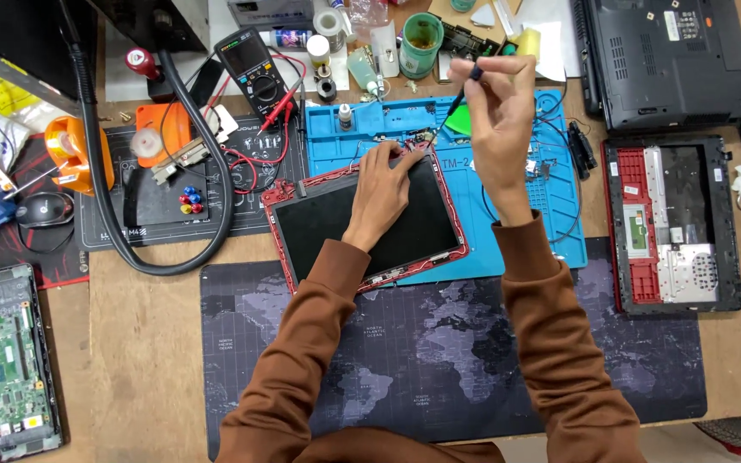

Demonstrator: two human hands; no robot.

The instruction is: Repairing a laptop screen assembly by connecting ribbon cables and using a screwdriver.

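A laptop screen panel in a red frame (336, 225) lies tilted across a blue work mat (508, 180). My left hand (382, 184) rests flat on the dark screen, fingertips at its far edge near some small wires. My right hand (497, 107) is raised above the mat and pinches a thin black screwdriver (460, 96), whose tip points down toward the panel's upper right corner. Both arms wear brown sleeves.
A black multimeter (252, 70) with red leads stands at the back. On the right lie a black laptop base (666, 56) and a red-and-black keyboard shell (675, 225). A green circuit board (6, 364) sits far left, by a mouse (45, 208) and a black hose (177, 171). A dark map-printed mat (448, 351) is in front.
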